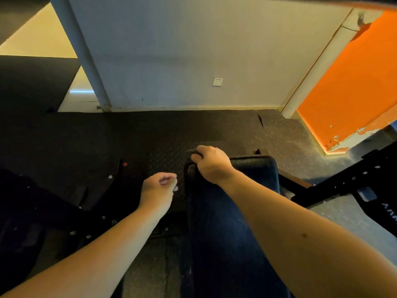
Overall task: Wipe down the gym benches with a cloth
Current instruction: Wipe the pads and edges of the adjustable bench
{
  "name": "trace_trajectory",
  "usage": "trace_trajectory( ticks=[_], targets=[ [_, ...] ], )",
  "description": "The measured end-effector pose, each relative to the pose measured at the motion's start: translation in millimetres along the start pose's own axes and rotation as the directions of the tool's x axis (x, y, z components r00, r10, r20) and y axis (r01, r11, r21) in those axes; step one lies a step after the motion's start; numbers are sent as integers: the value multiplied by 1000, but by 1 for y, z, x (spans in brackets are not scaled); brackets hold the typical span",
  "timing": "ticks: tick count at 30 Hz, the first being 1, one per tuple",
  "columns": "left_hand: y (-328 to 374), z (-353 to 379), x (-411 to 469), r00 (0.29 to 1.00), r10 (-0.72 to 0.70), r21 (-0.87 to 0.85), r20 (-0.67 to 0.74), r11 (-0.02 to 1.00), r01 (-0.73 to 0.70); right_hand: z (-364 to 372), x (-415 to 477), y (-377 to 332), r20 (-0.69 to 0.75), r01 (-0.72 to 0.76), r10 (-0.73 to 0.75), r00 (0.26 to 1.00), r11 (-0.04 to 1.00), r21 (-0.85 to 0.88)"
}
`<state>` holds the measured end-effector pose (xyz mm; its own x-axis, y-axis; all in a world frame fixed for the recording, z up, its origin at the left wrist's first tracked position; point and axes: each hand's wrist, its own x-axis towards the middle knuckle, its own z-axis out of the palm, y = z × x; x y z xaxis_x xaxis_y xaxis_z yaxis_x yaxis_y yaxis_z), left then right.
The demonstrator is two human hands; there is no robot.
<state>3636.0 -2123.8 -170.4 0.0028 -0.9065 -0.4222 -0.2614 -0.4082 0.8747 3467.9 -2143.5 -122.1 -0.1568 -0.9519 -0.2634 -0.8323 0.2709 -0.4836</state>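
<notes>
One black rubber floor (150,130), speckled, with a diamond-plate patch. One white wall (193,50); one orange panel (354,82), paint chipped low down. Two black metal frames (343,181), bolted, either side of one padded bench (257,166), glossy and grained. Two bare hands: right hand (211,164) curled at the bench's far left corner, clutching a dark cloth (191,168), dim and hard to make out; left hand (159,186) loosely curled, holding nothing, just beside the bench. One white socket (217,81).

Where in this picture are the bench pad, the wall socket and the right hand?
bench pad (255,171), head view, its far end, right of the hand.
wall socket (217,81), head view, middle of its white plate.
right hand (211,165), head view, back of the hand.
</notes>
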Motion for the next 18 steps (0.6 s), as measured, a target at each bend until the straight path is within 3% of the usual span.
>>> trace_trajectory(
  ticks=[2,4,6,8,10,13,18],
  targets=[
    [-1,-7,-4,1000,-15,-76,-19,997,14,4,-8,-1,1,68,-68,998,996,54],
    [1,-13,-8,999,-31,-150,-16,988,29,12,-20,-2,-20,127,-127,992,958,257],
    [5,-18,-14,999,-31,-264,8,964,32,24,-40,-7,-118,212,-176,977,842,496],
    [7,-22,-18,999,0,-309,45,951,14,36,-57,-10,-250,313,-208,946,791,526],
    [5,-27,-22,995,12,-295,100,955,18,43,-69,-15,-243,257,-136,961,768,587],
    [-4,-31,-26,985,36,-340,169,940,24,45,-80,-24,-73,87,-48,996,619,780],
    [-16,-35,-33,991,31,-348,133,937,18,49,-89,-20,48,19,-80,996,672,740]
  ],
)
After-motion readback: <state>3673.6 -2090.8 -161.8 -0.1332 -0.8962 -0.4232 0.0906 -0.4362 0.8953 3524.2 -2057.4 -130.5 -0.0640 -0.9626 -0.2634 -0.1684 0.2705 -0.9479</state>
